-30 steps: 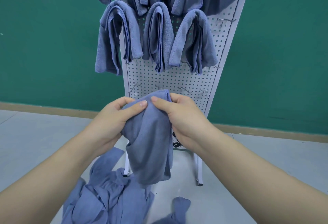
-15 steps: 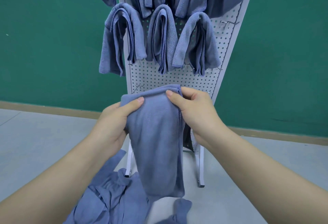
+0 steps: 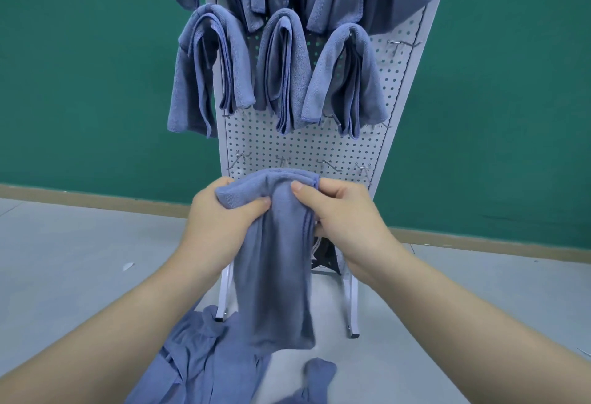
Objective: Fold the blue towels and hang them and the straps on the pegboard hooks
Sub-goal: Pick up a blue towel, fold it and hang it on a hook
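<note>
Green-walled room: pegboard [image 3: 307, 144] with folded towels [image 3: 281, 71].

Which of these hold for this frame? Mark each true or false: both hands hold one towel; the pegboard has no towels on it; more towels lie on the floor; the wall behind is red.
1. Both hands hold one towel: true. The left hand and right hand grip the folded towel at its top.
2. The pegboard has no towels: false. Several hung towels drape from its hooks.
3. More towels lie on the floor: true, a loose pile.
4. The wall is red: false. The wall is green.
</note>
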Available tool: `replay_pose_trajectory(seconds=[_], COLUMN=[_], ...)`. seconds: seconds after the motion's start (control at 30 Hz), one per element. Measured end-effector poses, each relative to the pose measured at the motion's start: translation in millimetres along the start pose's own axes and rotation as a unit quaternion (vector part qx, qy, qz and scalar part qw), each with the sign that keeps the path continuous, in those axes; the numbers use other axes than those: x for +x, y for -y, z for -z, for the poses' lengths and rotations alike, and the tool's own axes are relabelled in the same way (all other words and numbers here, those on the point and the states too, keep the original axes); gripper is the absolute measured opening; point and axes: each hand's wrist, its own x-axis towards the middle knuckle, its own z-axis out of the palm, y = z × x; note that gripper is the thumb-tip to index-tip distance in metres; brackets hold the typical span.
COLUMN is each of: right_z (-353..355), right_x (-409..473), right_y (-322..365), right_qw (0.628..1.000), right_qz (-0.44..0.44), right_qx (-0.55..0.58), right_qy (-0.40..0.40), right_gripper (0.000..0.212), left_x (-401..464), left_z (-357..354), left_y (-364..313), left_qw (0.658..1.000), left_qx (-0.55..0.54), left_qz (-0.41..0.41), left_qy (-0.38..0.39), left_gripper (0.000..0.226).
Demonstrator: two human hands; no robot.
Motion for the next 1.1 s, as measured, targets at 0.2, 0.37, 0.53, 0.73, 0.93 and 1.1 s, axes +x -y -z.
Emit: replay_pose_trajectory(seconds=[0.2,0.37,0.53,0.73,0.93,1.1], right_z=[-18.6,-17.1,-7.7,-4.8,-10.1,-3.9], right_x=[-5.9,-0.6,4.4,1.8,-3.2,-2.7], right_y=[-10.4,-17.1,-12.4,-7.0,-7.0,-5.7], right_qw=[1.0,0.999,0.999,0.999,0.998,0.997], right_qz=[-0.012,-0.028,-0.029,0.002,0.006,0.052], right_qx=[-0.015,-0.026,-0.018,0.004,-0.008,-0.04], right_qy=[-0.002,-0.017,-0.033,0.048,0.061,0.049], right_gripper=[0.052,0.041,0.04,0.031,0.058,0.026], left_x=[-10.0,-23.0,-31.7,-29.9,-21.0,-11.4], left_z=[-11.5,-21.1,-22.4,-22.2,-17.0,-6.4], left_y=[-2.1,1.1,-2.9,-11.3,-7.4,-9.8], left_qw=[0.996,0.993,0.989,0.979,0.991,0.995], left_qx=[0.062,0.053,-0.052,-0.138,-0.039,-0.006], left_qz=[-0.063,-0.09,-0.084,-0.115,-0.112,-0.089], left_qy=[-0.006,0.054,0.11,0.098,0.065,0.035], left_gripper=[0.039,0.028,0.019,0.063,0.05,0.045])
